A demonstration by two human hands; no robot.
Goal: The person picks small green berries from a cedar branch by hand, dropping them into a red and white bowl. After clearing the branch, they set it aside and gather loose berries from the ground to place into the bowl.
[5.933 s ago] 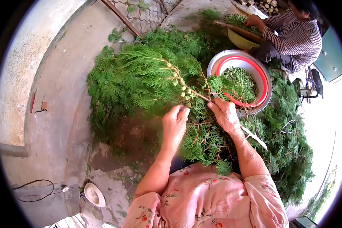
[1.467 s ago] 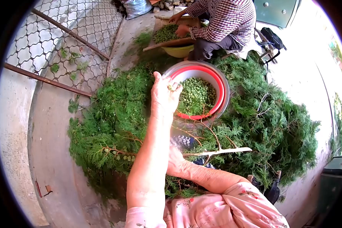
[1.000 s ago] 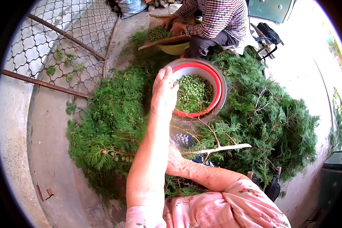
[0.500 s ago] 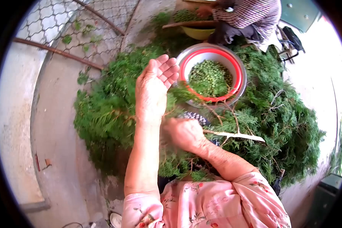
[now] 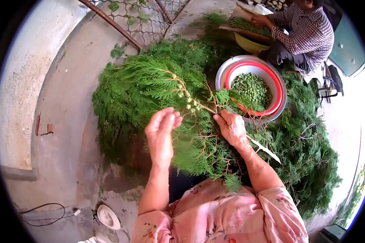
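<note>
My right hand [image 5: 232, 129] is closed around the woody stem of a leafy evergreen branch [image 5: 185, 90], which slants up to the left. Small pale green cones [image 5: 192, 104] cluster along the branch's middle. To the left of these cones, my left hand [image 5: 161, 128] is raised with fingers loosely bent and apart; I see nothing in it. A basin with a red rim [image 5: 230, 73], nested in a wider metal basin [image 5: 222, 69], stands beyond my right hand. Many loose green cones [image 5: 250, 90] lie inside, and sprigs overhang the near rim.
Cut evergreen branches [image 5: 308, 154] heap up on both sides. A peeled pale stem end [image 5: 265, 150] juts out right of my forearm. Another person [image 5: 304, 36] sits behind the basins, beside a yellow-green basin [image 5: 249, 43] and a tray of cones [image 5: 247, 27]. A white hat-like object [image 5: 108, 216] lies lower left.
My right hand has moved away from me and to the right, now showing the held branch clearly. My left hand has come lower and its fingers have curled. The camera view has shifted left.
</note>
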